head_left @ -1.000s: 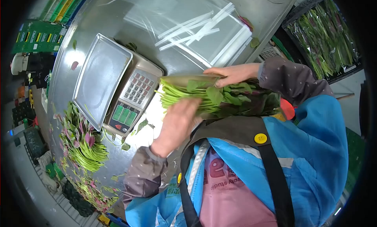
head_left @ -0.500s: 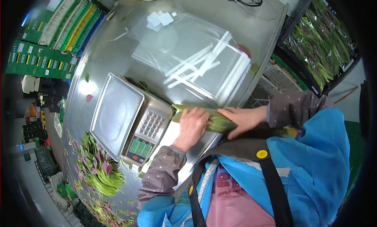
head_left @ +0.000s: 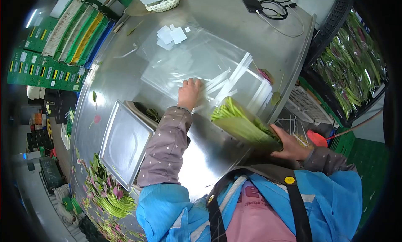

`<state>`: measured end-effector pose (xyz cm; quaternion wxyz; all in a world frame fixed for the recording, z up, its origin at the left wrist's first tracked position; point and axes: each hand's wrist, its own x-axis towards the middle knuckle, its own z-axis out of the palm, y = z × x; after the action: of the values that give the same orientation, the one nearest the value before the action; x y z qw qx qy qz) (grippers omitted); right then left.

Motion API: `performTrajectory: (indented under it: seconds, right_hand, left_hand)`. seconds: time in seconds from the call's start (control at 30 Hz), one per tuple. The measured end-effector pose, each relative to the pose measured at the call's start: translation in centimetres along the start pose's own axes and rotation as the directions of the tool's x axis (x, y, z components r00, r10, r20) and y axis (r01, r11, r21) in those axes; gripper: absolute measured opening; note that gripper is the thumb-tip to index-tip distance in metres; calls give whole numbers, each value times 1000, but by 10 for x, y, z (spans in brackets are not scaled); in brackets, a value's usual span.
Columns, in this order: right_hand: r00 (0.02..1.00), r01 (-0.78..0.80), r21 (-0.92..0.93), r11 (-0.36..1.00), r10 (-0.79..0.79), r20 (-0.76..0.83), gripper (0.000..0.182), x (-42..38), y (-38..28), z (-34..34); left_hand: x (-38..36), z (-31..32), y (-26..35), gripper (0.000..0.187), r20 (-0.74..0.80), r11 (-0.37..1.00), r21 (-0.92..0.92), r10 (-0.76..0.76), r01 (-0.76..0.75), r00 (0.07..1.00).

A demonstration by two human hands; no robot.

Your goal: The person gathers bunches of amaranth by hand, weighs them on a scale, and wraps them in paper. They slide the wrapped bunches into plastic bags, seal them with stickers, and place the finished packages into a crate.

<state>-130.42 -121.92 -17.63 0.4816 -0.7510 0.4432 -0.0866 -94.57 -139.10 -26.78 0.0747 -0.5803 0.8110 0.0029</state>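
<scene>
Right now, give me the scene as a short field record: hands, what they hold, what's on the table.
left hand: flat on the stack of clear bags, fingers spread
right hand: gripping a bundle of green stems, cut ends pointing toward the bags
scale tray: bare metal, partly hidden by the left sleeve
loose greens: piled at the table's near left edge
phone: far side of table, cable attached
crate: right of table, holds bagged greens

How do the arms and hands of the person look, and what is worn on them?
Both hands, the left hand and the right hand, are bare, without gloves. Each arm wears a long grey-brown sleeve with small pale dots, gathered at the wrist. Higher up, the sleeves meet a bright blue garment. No rings or watch show.
</scene>
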Motion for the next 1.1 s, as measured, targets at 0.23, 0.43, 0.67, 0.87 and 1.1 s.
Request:
performTrajectory:
  seconds: [0.23,0.43,0.67,0.87,1.1]
  right_hand:
    - [998,39,-144,989,-47,-50,90,-5,8,14]
    - [992,53,-135,989,-67,-106,89,-5,8,19]
    - [965,116,-259,959,-171,-200,87,-11,9,37]
    - [961,118,-297,947,-184,-205,86,-17,4,45]
    - [982,-47,-150,988,18,-189,86,1,-17,27]
  left_hand:
    - [-10,-41,1,41,125,965,-236,144,-112,982]
    - [-22,-4,8,34,4,994,-62,88,-88,996]
    - [-40,-44,4,13,-231,924,-366,29,-115,972]
    - [-78,-26,34,8,-172,912,-363,134,-190,976]
    - [-98,-83,56,9,-507,732,-662,-279,-161,816]
